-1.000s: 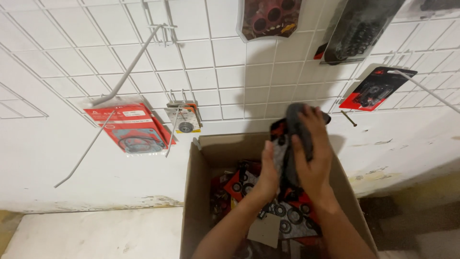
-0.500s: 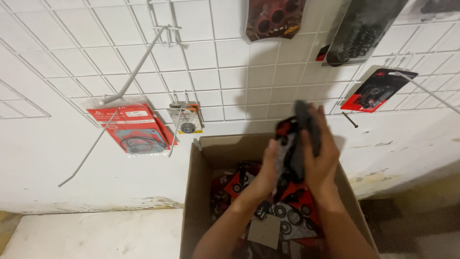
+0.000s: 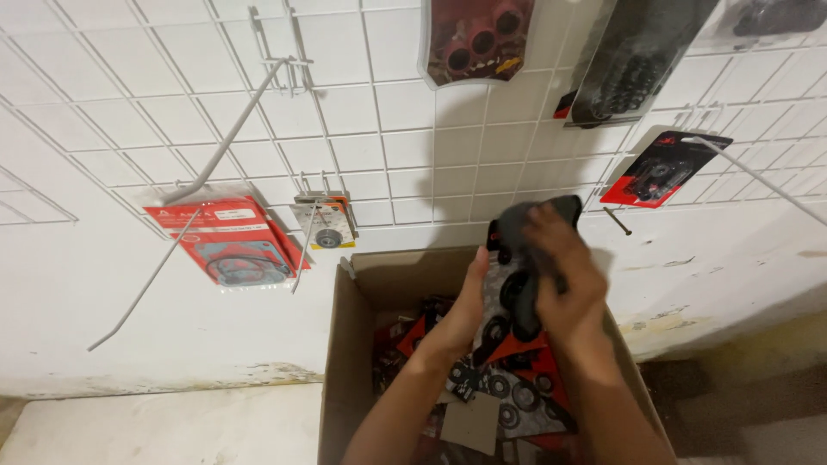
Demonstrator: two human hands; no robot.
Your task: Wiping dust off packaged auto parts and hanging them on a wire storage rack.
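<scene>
My left hand (image 3: 469, 297) and right hand (image 3: 560, 275) together grasp a dark packet of rings (image 3: 517, 258), fingers clenched on it, above the cardboard box (image 3: 345, 344). Sorting step, I judge: an empty wall hook (image 3: 224, 146) waits at ten o'clock.

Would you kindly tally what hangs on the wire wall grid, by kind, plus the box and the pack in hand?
Hanging packs: 6, e.g. red gasket pack, small bearing pack
Bare long hooks: 3, e.g.
Cardboard box: 1
Held pack, in left hand and right hand: 1
Total: 11
</scene>
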